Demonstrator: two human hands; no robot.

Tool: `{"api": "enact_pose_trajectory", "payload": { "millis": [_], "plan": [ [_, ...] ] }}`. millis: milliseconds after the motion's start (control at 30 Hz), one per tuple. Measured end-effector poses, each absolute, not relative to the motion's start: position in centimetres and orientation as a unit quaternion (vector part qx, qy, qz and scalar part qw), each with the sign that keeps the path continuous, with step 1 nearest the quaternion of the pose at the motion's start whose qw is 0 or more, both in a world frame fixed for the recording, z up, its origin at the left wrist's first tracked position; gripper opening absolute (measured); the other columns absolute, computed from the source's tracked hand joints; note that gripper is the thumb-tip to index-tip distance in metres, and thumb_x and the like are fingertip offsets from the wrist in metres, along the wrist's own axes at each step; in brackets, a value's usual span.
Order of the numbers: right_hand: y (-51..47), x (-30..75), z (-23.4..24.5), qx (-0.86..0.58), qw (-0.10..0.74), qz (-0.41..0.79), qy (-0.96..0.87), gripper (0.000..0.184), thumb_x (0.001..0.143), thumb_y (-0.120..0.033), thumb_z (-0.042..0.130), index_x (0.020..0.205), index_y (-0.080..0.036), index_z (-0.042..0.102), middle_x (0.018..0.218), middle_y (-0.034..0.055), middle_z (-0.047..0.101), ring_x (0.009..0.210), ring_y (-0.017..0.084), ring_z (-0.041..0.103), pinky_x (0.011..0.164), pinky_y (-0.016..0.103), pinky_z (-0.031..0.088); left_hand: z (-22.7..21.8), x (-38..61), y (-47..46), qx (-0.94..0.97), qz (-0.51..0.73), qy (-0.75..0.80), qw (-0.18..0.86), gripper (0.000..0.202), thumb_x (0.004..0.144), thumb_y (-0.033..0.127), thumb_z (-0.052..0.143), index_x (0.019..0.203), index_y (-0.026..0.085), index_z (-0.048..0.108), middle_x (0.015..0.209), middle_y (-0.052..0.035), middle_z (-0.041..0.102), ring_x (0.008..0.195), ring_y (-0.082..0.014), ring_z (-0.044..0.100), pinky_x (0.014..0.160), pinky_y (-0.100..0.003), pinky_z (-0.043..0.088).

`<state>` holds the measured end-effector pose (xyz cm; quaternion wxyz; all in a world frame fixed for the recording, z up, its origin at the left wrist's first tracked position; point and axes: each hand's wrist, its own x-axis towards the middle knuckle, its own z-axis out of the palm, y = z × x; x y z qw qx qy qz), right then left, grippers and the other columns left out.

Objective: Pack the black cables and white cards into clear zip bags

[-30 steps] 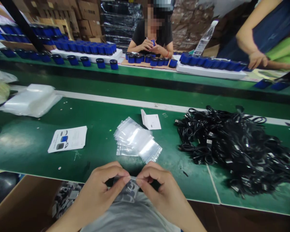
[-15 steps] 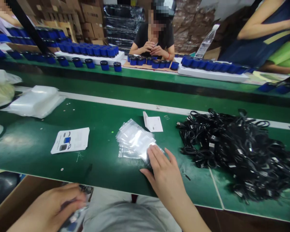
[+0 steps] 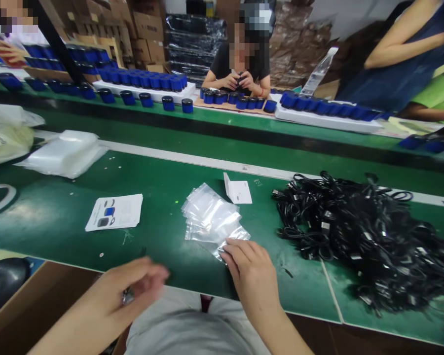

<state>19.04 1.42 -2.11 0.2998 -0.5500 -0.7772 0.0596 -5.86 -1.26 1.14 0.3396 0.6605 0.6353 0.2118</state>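
Observation:
My right hand (image 3: 252, 268) pinches the near corner of a clear zip-lock bag (image 3: 240, 234) with thumb and fingers. The bag belongs to a fanned pile of clear zip-lock bags (image 3: 209, 212) lying on the green table. Over the table's front edge, my left hand (image 3: 138, 288) is smeared by motion, its fingers loosely curled and apart from the thumb. Nothing shows in its grasp; something shiny shows through the gap, seemingly behind the hand. Left of the bags lies a stack of printed leaflets (image 3: 114, 212). A folded white leaflet (image 3: 240, 191) stands partly open behind them.
A big heap of black USB cables (image 3: 358, 241) covers the right side. Plastic bags (image 3: 64, 153) and a white ring (image 3: 2, 199) lie at left. Below the front edge stands a cardboard box (image 3: 33, 301). Across the bench, a co-worker (image 3: 240, 69) sits behind blue jars (image 3: 144, 79).
My left hand has risen from the box and moved right toward the table edge. My right hand has drawn back slightly and now pinches a bag corner rather than lying over the pile.

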Motion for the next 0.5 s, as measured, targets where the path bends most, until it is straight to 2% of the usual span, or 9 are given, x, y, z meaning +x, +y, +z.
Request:
{"api": "enact_pose_trajectory", "payload": {
  "millis": [67, 133, 167, 267, 300, 367, 433, 500],
  "plan": [
    [1.3, 18.9, -2.2, -0.545, 0.316, 0.063, -0.774, 0.015, 0.091, -0.015, 0.052, 0.088, -0.019, 0.067, 0.094, 0.0044, 0.071, 0.085, 0.021, 0.059, 0.077, 0.034, 0.04, 2.3, -1.8, 1.5, 0.692, 0.197, 0.618, 0.316, 0.033, 0.082, 0.045, 0.052, 0.103, 0.022, 0.063, 0.087, -0.0023, 0.066, 0.069, -0.017, 0.063, 0.065, -0.027, 0.05],
    [1.1, 18.7, -2.5, -0.539, 0.33, 0.065, -0.772, 0.015, 0.09, -0.014, 0.053, 0.088, -0.019, 0.066, 0.093, 0.0042, 0.071, 0.086, 0.021, 0.058, 0.078, 0.035, 0.04, 2.6, 1.2, 4.2, 0.703, 0.205, 0.629, 0.261, 0.037, 0.081, 0.043, 0.056, 0.109, 0.019, 0.06, 0.091, -0.0036, 0.065, 0.071, -0.0182, 0.061, 0.068, -0.029, 0.049],
    [1.0, 18.6, -2.6, -0.536, 0.338, 0.07, -0.771, 0.015, 0.09, -0.013, 0.053, 0.087, -0.019, 0.066, 0.092, 0.0041, 0.07, 0.086, 0.021, 0.058, 0.078, 0.035, 0.04, 2.5, 2.2, 5.1, 0.711, 0.206, 0.623, 0.254, 0.037, 0.079, 0.041, 0.06, 0.108, 0.017, 0.06, 0.087, -0.0033, 0.065, 0.072, -0.0194, 0.061, 0.069, -0.03, 0.048],
    [0.9, 19.1, -2.7, -0.551, 0.364, 0.095, -0.744, 0.01, 0.088, -0.014, 0.055, 0.089, -0.019, 0.063, 0.094, 0.0068, 0.066, 0.088, 0.023, 0.057, 0.078, 0.036, 0.044, 2.1, 3.5, 6.3, 0.737, 0.201, 0.588, 0.264, 0.014, 0.078, 0.031, 0.061, 0.083, 0.02, 0.068, 0.074, -0.0001, 0.064, 0.074, -0.0198, 0.061, 0.071, -0.029, 0.046],
    [0.9, 19.4, -2.6, -0.566, 0.378, 0.1, -0.726, 0.008, 0.087, -0.017, 0.057, 0.093, -0.019, 0.061, 0.098, 0.0089, 0.063, 0.093, 0.024, 0.056, 0.08, 0.038, 0.045, 2.0, 3.5, 6.2, 0.746, 0.201, 0.575, 0.271, 0.012, 0.079, 0.03, 0.06, 0.075, 0.021, 0.067, 0.072, 0.0009, 0.064, 0.073, -0.0185, 0.061, 0.07, -0.027, 0.046],
    [1.1, 20.2, -2.3, -0.589, 0.395, 0.125, -0.693, 0.027, 0.082, -0.022, 0.063, 0.107, -0.017, 0.056, 0.108, 0.0128, 0.058, 0.103, 0.027, 0.052, 0.086, 0.042, 0.045, 2.2, 3.0, 5.7, 0.748, 0.208, 0.559, 0.292, 0.016, 0.082, 0.029, 0.057, 0.07, 0.022, 0.066, 0.074, 0.002, 0.065, 0.072, -0.0159, 0.061, 0.068, -0.024, 0.046],
    [1.3, 20.9, -1.7, -0.593, 0.393, 0.194, -0.676, 0.048, 0.078, -0.023, 0.067, 0.121, -0.017, 0.048, 0.111, 0.0124, 0.058, 0.104, 0.027, 0.052, 0.088, 0.042, 0.045, 2.5, 2.0, 5.2, 0.728, 0.222, 0.565, 0.318, 0.016, 0.082, 0.031, 0.057, 0.071, 0.022, 0.065, 0.076, 0.002, 0.065, 0.073, -0.0153, 0.062, 0.067, -0.023, 0.047],
    [1.6, 21.3, -0.9, -0.581, 0.368, 0.309, -0.656, 0.046, 0.079, -0.022, 0.063, 0.123, -0.018, 0.049, 0.097, 0.0069, 0.063, 0.089, 0.022, 0.058, 0.079, 0.035, 0.048, 2.6, 0.8, 4.8, 0.697, 0.235, 0.588, 0.337, 0.018, 0.082, 0.033, 0.057, 0.071, 0.022, 0.063, 0.076, 0.0016, 0.065, 0.074, -0.016, 0.062, 0.067, -0.024, 0.047]
  ]
}}
